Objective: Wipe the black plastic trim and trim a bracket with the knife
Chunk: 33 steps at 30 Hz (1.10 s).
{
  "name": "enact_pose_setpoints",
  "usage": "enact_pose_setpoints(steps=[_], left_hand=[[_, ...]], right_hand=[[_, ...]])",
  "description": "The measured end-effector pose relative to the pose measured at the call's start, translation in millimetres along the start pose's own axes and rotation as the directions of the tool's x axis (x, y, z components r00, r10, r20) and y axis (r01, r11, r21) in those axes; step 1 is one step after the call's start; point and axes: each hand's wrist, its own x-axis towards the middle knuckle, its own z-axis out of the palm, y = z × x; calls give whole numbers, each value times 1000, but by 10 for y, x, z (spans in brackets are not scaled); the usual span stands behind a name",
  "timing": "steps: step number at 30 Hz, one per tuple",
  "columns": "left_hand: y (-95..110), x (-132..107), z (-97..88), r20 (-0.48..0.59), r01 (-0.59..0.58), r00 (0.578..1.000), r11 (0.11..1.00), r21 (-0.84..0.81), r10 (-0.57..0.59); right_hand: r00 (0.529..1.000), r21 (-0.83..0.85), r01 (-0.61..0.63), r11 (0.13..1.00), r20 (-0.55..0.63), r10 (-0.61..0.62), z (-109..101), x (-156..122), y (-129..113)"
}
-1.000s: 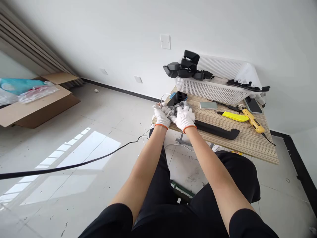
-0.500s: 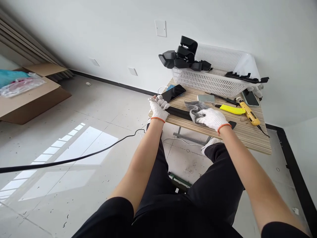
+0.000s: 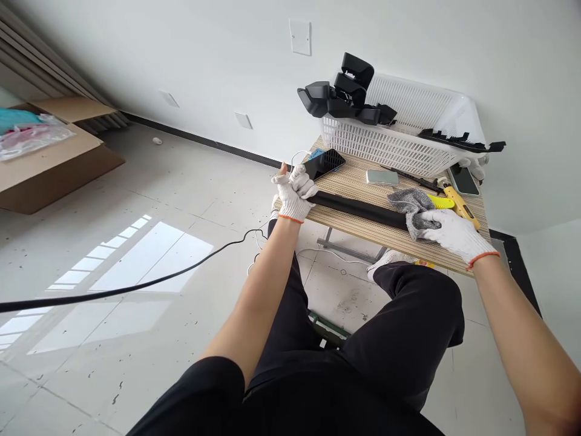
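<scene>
While left hand point(image 3: 293, 197) stays clenched on the black trim strip point(image 3: 358, 209) at its left end, right hand point(image 3: 454, 233), grasping the grey cloth point(image 3: 414, 209), has swept rightward to its far end.

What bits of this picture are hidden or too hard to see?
Head view: right end of the black strip, under the grey cloth and the right hand.
Head view: inside of the basket, behind its own wall.
Head view: the cardboard box, cut off by the left edge.
</scene>
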Motion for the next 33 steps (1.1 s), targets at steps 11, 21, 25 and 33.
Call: enact_pose_setpoints(steps=[11, 21, 25, 33], left_hand=[[28, -67, 28, -2, 22, 1000, 1000, -12, -22], [42, -18, 11, 6, 56, 998, 998, -26, -56], [38, -7, -22, 45, 52, 998, 997, -56, -49], [50, 17, -50, -16, 51, 999, 999, -10, -51]], right_hand=[[999, 143, -13, 990, 32, 9, -51, -100, -80], [1000, 97, -2, 995, 21, 0, -27, -111, -47], [1000, 105, -18, 994, 25, 16, -31, -115, -60], [999, 185, 43, 982, 5, -44, 78, -62, 96]])
